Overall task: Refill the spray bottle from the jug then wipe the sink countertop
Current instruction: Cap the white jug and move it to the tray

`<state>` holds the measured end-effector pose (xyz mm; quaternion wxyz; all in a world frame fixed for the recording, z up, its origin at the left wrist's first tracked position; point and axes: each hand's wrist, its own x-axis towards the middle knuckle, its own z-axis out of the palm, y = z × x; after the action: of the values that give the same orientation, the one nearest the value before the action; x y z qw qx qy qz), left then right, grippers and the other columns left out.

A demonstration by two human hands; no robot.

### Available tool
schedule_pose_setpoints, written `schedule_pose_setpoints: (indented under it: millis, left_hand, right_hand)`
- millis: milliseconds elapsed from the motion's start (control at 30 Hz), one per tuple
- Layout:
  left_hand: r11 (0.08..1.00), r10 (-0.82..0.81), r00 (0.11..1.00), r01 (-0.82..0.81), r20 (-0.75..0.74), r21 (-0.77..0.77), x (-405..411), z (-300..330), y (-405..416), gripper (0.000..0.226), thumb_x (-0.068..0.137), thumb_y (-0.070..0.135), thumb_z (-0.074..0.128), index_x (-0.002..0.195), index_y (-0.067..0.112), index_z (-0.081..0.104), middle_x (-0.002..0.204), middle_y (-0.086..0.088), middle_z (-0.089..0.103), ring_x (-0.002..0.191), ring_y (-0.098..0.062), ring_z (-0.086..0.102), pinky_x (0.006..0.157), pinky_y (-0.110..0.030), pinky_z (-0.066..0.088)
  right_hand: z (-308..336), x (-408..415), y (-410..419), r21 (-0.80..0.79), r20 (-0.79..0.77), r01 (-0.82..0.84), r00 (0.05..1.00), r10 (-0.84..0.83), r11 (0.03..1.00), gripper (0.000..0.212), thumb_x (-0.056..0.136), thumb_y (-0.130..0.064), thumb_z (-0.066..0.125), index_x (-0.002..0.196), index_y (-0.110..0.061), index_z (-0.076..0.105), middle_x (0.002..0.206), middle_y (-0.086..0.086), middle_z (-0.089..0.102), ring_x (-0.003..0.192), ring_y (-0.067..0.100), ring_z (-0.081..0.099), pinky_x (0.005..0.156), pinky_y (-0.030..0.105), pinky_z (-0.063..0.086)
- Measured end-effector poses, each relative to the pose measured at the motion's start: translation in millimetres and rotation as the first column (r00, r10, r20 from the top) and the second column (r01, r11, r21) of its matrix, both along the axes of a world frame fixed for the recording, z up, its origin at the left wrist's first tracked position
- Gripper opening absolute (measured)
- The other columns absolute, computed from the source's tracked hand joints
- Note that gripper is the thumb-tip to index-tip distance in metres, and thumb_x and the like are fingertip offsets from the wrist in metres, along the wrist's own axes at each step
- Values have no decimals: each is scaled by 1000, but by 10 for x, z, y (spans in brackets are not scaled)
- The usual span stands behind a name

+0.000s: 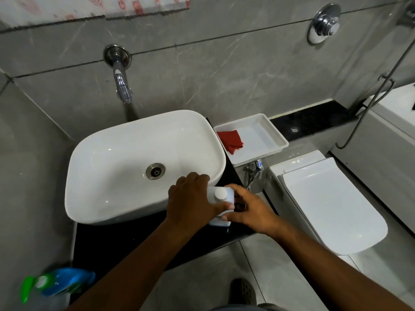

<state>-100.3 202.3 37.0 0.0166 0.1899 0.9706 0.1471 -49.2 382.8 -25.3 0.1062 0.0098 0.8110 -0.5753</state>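
A white jug [221,199] with a round white cap stands on the black countertop [139,241] just right of the white sink basin [125,158]. My left hand [193,203] wraps its left side, and my right hand [249,209] grips its handle side. The spray bottle [56,286], with a blue and green head, stands blurred at the counter's near left corner. A folded red cloth [232,140] lies in a white tray [276,135] behind the jug.
A chrome wall tap [122,86] hangs over the basin. A closed white toilet [332,205] stands to the right, with a chrome valve [256,169] beside it and a flush button [325,23] on the wall. A shoe [243,292] shows on the floor tiles.
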Motion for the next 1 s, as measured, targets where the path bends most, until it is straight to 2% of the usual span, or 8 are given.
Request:
schedule_pose_setpoints:
  millis: [167,267,400,567,667,767,833,1000]
  left_hand:
    - [958,-286,958,286,-1,20,-47,30,126,40,80,42,61,114,20,63,114,-3,67,106,-22,60,88,-41,50]
    - [939,-344,928,337,144,71,-37,24,61,79,67,56,65,136,29,37,139,4,50,122,-22,48,96,-44,41]
    - [992,-110,992,106,-57,-69,-104,75,15,67,64,76,58,102,22,62,103,0,65,94,-20,59,78,-39,50]
    - [913,-301,936,338,182,-228,-112,85,28,95,62,70,63,141,32,25,148,-5,33,131,-31,36,97,-49,36]
    - [964,-84,991,55,-100,-260,-87,127,84,87,57,89,43,109,19,54,105,-4,62,94,-24,59,77,-38,43]
    - [896,-372,926,340,-63,-284,-106,107,112,47,80,56,57,114,24,59,109,-2,63,98,-23,60,80,-38,48]
    - [849,-483,875,467,-8,-247,-112,119,99,65,72,58,63,128,29,46,122,-2,58,104,-25,58,81,-40,48]
    - [950,-214,975,195,-55,-243,-141,164,128,72,66,82,47,95,17,59,91,-5,67,74,-19,59,63,-30,45]
  right_hand:
    - [-8,-15,-49,-21,8,7,1000,-7,1000,70,70,-23,83,127,-41,47,124,-8,59,116,12,57,95,32,52]
    - [14,-7,-49,-14,-3,5,1000,-5,1000,68,71,-27,82,127,-43,47,123,-11,60,114,7,58,94,30,53]
    - [8,-16,-51,-23,11,-6,1000,7,1000,68,70,-25,82,127,-36,47,123,-6,58,115,13,58,93,38,54]
    - [9,-18,-50,-31,5,2,1000,-2,1000,68,71,-19,82,129,-33,48,123,-8,59,114,9,58,95,32,52]
    - [7,-15,-50,-31,14,-4,1000,4,1000,67,72,-24,82,128,-35,48,120,-8,60,112,10,59,93,35,54]
    - [-4,-21,-57,-35,18,9,1000,-8,999,69,70,-24,83,129,-36,47,123,-8,60,114,10,58,95,34,53]
    - [5,-20,-60,-28,11,7,1000,-7,1000,68,71,-25,82,127,-43,47,122,-12,60,114,4,57,93,26,52]
    - [20,-10,-64,-26,31,14,999,-13,1000,65,72,-23,82,126,-36,49,119,-4,62,111,14,61,92,36,55]
